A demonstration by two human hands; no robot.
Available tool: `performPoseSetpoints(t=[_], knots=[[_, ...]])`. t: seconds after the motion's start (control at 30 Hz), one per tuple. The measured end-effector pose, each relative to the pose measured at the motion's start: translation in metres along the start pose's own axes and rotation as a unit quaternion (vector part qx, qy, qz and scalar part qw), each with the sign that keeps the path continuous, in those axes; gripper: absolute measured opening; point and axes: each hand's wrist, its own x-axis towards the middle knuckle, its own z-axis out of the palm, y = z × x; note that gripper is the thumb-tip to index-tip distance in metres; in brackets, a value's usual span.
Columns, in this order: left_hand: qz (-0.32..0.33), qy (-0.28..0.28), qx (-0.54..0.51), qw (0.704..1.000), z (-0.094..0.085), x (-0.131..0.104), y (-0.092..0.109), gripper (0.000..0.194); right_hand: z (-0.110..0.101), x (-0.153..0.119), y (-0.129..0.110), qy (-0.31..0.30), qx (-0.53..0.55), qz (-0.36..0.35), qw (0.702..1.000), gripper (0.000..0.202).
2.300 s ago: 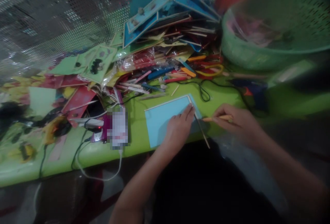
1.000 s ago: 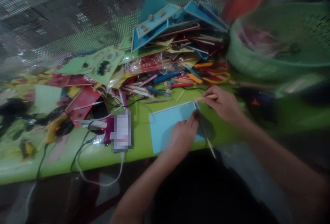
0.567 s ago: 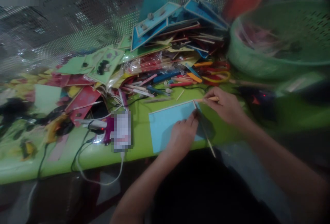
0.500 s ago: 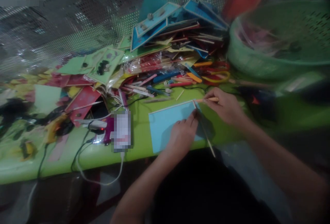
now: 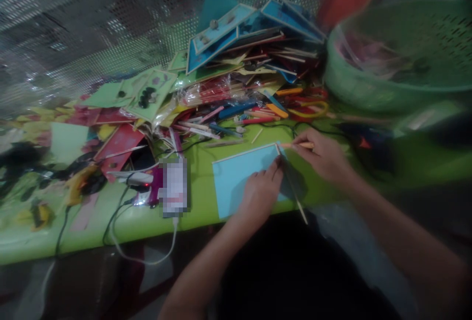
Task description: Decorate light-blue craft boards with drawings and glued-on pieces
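Observation:
A light blue sheet lies on the green table, with a thin strip along its far edge. A thin stick runs along the sheet's right side and sticks out past the table's front edge. My left hand rests on the sheet, its fingertips pressing the stick near the far right corner. Pinched in my right hand is an orange pencil-like tool, its tip pointing left at that corner.
Behind the sheet lies a pile of blue framed cards, sticks and pens. A green basket stands at the back right. To the left are a phone on a cable, a yellow glue gun and red cards.
My right hand and the orange tool have shifted very slightly to the right. My left hand, the sheet and the stick are in the same place.

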Motion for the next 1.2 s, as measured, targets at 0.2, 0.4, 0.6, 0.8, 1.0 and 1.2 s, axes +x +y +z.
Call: performPoseSetpoints(t=[0.2,0.4,0.6,0.8,1.0,1.2], knots=[[-0.001,-0.016,-0.001,1.0,-0.003,0.0,0.0,0.048,-0.003,-0.007,0.001,-0.007,-0.002,-0.005,1.0,0.014],[-0.005,-0.016,-0.006,1.0,-0.003,0.001,0.0,0.05,-0.006,-0.016,-0.001,-0.021,0.01,-0.01,1.0,0.017],[-0.007,0.002,-0.01,1.0,-0.001,-0.001,0.001,0.052,-0.009,-0.03,-0.005,-0.04,0.012,0.003,0.999,0.019],[-0.009,0.007,-0.023,1.0,0.001,-0.001,0.0,0.053,-0.013,-0.045,-0.005,-0.054,0.002,0.017,0.998,0.022],[-0.009,0.013,-0.036,0.999,0.002,0.0,0.0,0.057,-0.019,-0.058,-0.01,-0.068,0.009,0.028,0.997,0.025],[-0.012,0.006,-0.031,0.999,0.0,-0.001,0.0,0.061,-0.023,-0.075,-0.011,-0.08,-0.003,0.034,0.996,0.023]])
